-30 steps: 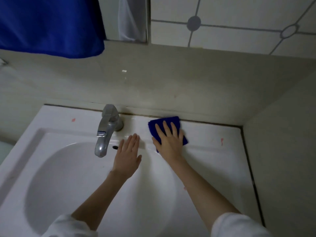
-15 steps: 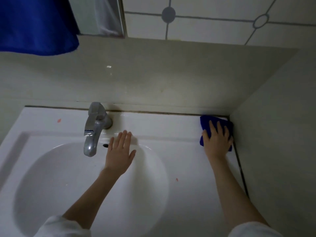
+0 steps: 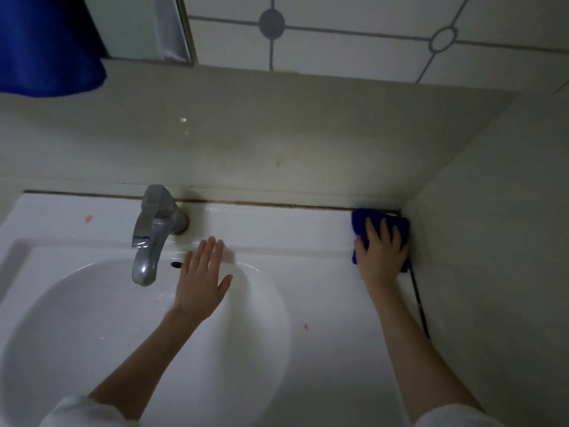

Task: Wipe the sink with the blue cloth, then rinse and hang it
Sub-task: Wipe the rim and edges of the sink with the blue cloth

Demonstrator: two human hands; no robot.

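Observation:
The white sink (image 3: pixel 323 272) fills the lower part of the head view, with its round bowl at the left. A folded blue cloth (image 3: pixel 361 221) lies on the sink's back right corner, against the side wall. My right hand (image 3: pixel 381 254) presses flat on the cloth, fingers spread, covering most of it. My left hand (image 3: pixel 201 278) rests flat and open on the bowl's back rim, just right of the chrome tap (image 3: pixel 154 232). It holds nothing.
A large blue towel (image 3: pixel 46 47) hangs at the top left beside a mirror edge (image 3: pixel 184 29). The tiled back wall (image 3: pixel 277 134) and the right side wall (image 3: pixel 492 241) close in the sink. Small red specks (image 3: pixel 88 218) mark the sink's top.
My right hand has slid the blue cloth along the back ledge from beside the tap to the right corner. My left hand has stayed on the bowl's rim.

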